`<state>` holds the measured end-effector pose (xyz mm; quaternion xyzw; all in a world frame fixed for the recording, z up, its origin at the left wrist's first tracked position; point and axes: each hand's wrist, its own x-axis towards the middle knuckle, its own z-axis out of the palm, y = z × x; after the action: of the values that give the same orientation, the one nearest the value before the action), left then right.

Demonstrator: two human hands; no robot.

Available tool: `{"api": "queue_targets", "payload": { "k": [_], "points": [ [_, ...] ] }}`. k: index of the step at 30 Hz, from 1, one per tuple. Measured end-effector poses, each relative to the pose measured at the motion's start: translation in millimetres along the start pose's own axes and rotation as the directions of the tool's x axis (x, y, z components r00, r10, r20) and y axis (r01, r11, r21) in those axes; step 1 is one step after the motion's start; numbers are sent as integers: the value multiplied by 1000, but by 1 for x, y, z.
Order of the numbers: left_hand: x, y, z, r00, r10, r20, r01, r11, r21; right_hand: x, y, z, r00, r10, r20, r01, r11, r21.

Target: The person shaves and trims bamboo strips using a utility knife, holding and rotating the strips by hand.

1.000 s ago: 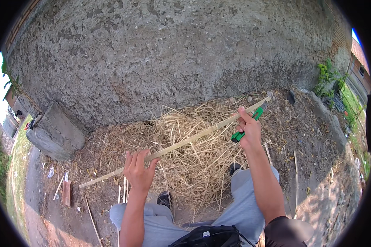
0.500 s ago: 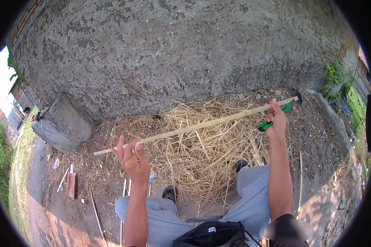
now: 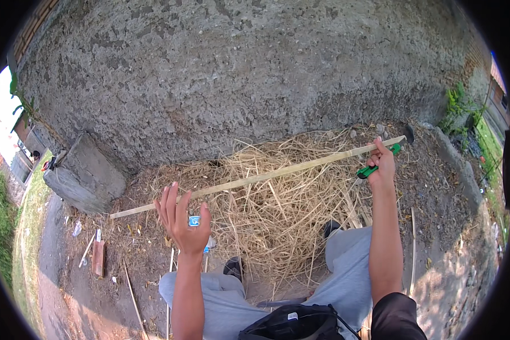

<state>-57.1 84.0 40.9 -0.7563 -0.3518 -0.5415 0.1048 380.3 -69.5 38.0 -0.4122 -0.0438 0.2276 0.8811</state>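
A long, pale bamboo strip (image 3: 266, 177) slants across in front of me, its left end low and its right end high. Near that right end my right hand (image 3: 384, 164) pinches it between thumb and finger. The same hand also has a green utility knife (image 3: 367, 171) in its grip; whether a blade is out, I cannot tell. My left hand (image 3: 182, 224) is open beside the strip's left part, fingers spread and raised. The fingers overlap the strip in view, so light contact cannot be ruled out. Below the strip lies a heap of straw-like shavings (image 3: 277, 221).
A rough wall (image 3: 255, 73) rises behind the shavings. At the left stands a concrete block (image 3: 88, 173). A reddish brick piece (image 3: 98, 258) and a thin stick (image 3: 133, 297) lie on the ground. A blue packet (image 3: 194, 221) shows by my left thumb. A black bag (image 3: 294, 326) sits at my lap.
The bamboo strip has shifted left and slightly down at its left end. My left hand has opened from a light pinch on it. My right hand has barely moved.
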Motion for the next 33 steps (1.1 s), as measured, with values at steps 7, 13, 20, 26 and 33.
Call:
{"api": "queue_targets", "payload": {
  "k": [7, 13, 20, 26, 33],
  "points": [
    [-5, 2, 4, 986, 116, 118, -119, 993, 18, -3, 5, 1, 1000, 12, 11, -12, 1000, 5],
    [-7, -2, 5, 987, 99, 125, -89, 993, -79, -9, 10, 7, 1000, -1, 20, 1, 1000, 18],
    [-9, -2, 9, 998, 34, 61, -21, 978, -206, -20, 7, 15, 996, 3, 86, -9, 998, 60],
    [-11, -4, 9, 998, 64, -1, -63, 981, -186, -24, 8, 17, 994, -3, 113, -5, 997, 71],
    [-11, 1, 6, 992, 59, 110, -37, 981, -188, -25, 7, 17, 998, -7, 66, 1, 997, 79]
  ]
}}
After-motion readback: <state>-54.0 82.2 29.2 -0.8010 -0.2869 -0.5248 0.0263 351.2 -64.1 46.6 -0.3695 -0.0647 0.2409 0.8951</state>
